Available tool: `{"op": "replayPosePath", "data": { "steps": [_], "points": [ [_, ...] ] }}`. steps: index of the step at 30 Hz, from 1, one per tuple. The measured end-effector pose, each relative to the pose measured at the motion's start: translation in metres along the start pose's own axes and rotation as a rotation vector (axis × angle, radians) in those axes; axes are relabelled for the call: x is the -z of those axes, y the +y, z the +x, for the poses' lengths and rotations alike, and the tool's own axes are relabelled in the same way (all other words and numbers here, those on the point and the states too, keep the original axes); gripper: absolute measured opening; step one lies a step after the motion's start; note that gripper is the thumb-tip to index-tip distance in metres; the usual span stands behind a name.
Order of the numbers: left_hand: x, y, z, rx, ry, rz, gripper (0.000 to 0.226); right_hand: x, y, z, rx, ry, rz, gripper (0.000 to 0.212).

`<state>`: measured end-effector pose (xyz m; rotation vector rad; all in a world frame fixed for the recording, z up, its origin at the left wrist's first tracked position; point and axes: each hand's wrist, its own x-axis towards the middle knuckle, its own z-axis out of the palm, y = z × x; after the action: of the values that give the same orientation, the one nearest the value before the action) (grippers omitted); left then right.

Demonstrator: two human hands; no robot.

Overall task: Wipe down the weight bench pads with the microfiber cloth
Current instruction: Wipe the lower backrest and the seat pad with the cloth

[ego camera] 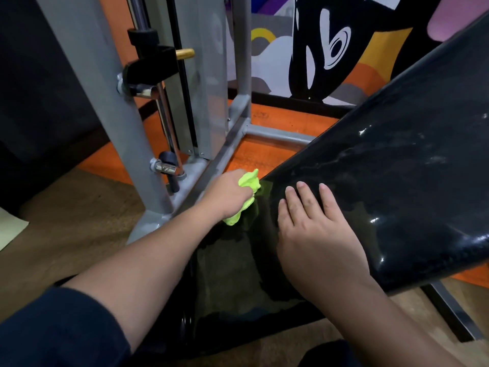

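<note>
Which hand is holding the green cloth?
The left hand grips the bright green microfiber cloth at the left edge of the black bench pad. The right hand holds nothing; it lies flat on the pad.

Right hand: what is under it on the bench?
The right hand lies flat on the glossy black backrest pad, near its lower end. The pad surface beneath the palm is covered, so its condition cannot be seen.

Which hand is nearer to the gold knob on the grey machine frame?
Left. The left hand, gripping the green cloth, lies below the gold knob; the right hand rests further right on the black pad.
</note>
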<state>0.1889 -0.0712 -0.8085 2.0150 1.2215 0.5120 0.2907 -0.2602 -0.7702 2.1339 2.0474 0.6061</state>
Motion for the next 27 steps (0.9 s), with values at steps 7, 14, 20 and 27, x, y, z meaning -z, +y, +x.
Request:
{"op": "replayPosePath", "data": {
  "steps": [7, 14, 20, 27],
  "points": [
    [0.0, -0.023, -0.011, 0.065, 0.01, -0.011, 0.019, 0.003, -0.001, 0.0, -0.001, -0.009, -0.009, 0.063],
    [-0.009, -0.04, -0.032, 0.011, 0.073, -0.013, 0.047, 0.0, 0.0, -0.001, -0.002, -0.019, -0.019, 0.062],
    [-0.017, -0.05, -0.06, -0.133, 0.093, 0.017, 0.053, 0.006, -0.001, -0.004, 0.0, -0.066, -0.022, 0.067],
    [-0.023, -0.047, -0.067, -0.119, 0.148, 0.04, 0.048, 0.011, -0.002, -0.001, -0.013, -0.086, -0.004, 0.069]
  ]
}}
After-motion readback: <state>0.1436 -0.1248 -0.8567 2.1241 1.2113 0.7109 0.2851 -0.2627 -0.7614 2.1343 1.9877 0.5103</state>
